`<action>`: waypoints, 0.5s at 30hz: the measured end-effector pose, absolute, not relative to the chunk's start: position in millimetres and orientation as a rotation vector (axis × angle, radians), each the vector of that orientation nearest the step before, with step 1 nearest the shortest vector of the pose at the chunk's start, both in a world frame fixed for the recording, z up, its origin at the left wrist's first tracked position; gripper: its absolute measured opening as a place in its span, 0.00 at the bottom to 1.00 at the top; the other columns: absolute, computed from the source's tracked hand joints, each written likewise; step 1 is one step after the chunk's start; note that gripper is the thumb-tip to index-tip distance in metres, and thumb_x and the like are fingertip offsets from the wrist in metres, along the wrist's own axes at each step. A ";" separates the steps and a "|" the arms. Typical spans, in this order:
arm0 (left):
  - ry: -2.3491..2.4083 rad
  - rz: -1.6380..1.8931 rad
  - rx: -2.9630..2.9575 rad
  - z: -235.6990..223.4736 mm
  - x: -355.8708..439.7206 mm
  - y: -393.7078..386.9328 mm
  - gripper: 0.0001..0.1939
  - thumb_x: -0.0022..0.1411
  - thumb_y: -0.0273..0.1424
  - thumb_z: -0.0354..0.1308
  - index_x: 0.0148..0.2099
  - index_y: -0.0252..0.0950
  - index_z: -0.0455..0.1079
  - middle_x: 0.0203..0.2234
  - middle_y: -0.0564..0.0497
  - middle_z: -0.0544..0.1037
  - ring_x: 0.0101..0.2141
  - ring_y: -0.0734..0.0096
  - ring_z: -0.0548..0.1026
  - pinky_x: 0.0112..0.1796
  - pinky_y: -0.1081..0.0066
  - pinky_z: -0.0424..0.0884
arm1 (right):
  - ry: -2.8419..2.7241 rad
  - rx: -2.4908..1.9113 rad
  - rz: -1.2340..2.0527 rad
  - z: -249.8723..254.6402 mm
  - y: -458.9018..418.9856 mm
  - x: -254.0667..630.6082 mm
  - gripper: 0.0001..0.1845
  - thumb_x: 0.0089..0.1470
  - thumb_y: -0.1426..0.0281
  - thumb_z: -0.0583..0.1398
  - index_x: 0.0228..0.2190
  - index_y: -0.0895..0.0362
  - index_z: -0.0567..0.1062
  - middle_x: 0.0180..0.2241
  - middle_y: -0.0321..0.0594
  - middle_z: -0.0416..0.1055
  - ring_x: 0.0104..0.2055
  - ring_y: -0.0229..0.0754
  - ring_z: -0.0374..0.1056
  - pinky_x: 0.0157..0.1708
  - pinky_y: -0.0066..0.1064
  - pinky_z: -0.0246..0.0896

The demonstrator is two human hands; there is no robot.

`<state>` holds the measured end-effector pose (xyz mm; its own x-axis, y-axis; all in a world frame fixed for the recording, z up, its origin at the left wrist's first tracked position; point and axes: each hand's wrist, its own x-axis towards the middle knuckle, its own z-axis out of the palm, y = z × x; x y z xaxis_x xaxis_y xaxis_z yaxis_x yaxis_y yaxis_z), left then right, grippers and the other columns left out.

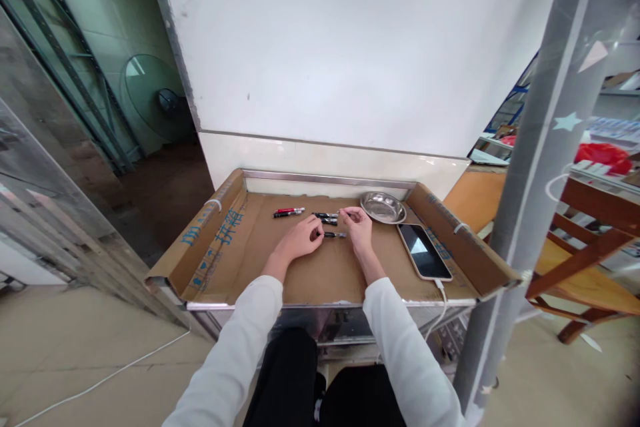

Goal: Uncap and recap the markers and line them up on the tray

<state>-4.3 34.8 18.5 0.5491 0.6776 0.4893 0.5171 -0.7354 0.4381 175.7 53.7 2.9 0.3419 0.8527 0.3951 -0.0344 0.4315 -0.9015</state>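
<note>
1. Head view, looking down past two white sleeves (253,333): both bare hands work over a table lined with brown cardboard (240,273).
2. Left hand (300,239) is curled, thumb and fingers pinching one end of a slim dark pen (335,235), which lies crosswise and points toward the other hand.
3. Right hand (358,227) has its fingertips drawn together just beside the dark pens (327,221); from where I stand I cannot tell whether they grip some small part.
4. Those dark pens lie side by side between the two hands, slightly beyond the pinched one.
5. Farther to the left, a red-and-black pair of pens (289,213) rests on the cardboard, apart from both hands.
6. Beyond the right hand, near the back corner, sits a shallow metal bowl (383,205).
7. Nearer the person on that side lies a phone (424,251), a white cable (441,293) plugged into its near end.
8. Off to the right, past a grey pillar (530,147), stands a wooden chair (600,210).
</note>
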 end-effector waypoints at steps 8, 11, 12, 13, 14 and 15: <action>1.239 0.985 2.621 8.7 -6.4 47.9 0.03 0.57 0.26 0.49 0.33 0.38 0.63 0.32 0.51 0.68 0.34 0.68 0.69 0.40 0.66 0.66 | -1.468 -1.046 0.741 6.3 44.5 169.0 0.10 0.43 0.63 0.63 0.27 0.56 0.74 0.33 0.40 0.75 0.31 0.38 0.68 0.33 0.30 0.62; 1.256 1.019 2.617 6.6 -6.2 50.6 0.05 0.58 0.25 0.48 0.35 0.38 0.63 0.33 0.50 0.68 0.36 0.67 0.69 0.44 0.64 0.66 | -1.608 -1.033 0.781 2.9 41.6 167.5 0.07 0.44 0.67 0.62 0.28 0.55 0.74 0.33 0.38 0.74 0.32 0.38 0.68 0.35 0.30 0.62; 1.271 1.031 2.612 6.1 -6.1 51.1 0.05 0.58 0.25 0.48 0.36 0.38 0.63 0.34 0.50 0.68 0.38 0.66 0.69 0.44 0.64 0.66 | -1.659 -1.027 0.786 1.7 40.8 167.5 0.06 0.44 0.68 0.62 0.29 0.55 0.74 0.33 0.38 0.74 0.33 0.38 0.68 0.35 0.30 0.62; 1.285 1.040 2.606 5.8 -6.1 51.5 0.05 0.58 0.25 0.48 0.36 0.37 0.64 0.34 0.49 0.68 0.39 0.65 0.69 0.45 0.63 0.65 | -1.709 -1.026 0.779 0.8 40.1 167.7 0.06 0.45 0.70 0.61 0.29 0.55 0.75 0.33 0.38 0.74 0.33 0.38 0.68 0.36 0.31 0.62; 1.290 1.046 2.605 5.7 -6.1 51.7 0.06 0.58 0.24 0.48 0.37 0.37 0.64 0.35 0.49 0.68 0.40 0.64 0.69 0.46 0.63 0.65 | -1.760 -1.031 0.755 0.3 39.4 168.0 0.06 0.46 0.71 0.60 0.30 0.55 0.75 0.34 0.37 0.74 0.34 0.39 0.68 0.37 0.31 0.62; 1.289 1.051 2.606 5.7 -5.9 51.6 0.06 0.58 0.24 0.48 0.37 0.37 0.64 0.35 0.48 0.68 0.41 0.64 0.68 0.46 0.63 0.65 | -1.808 -1.041 0.717 0.2 38.9 168.4 0.06 0.46 0.72 0.59 0.30 0.54 0.75 0.34 0.37 0.74 0.36 0.39 0.67 0.38 0.32 0.62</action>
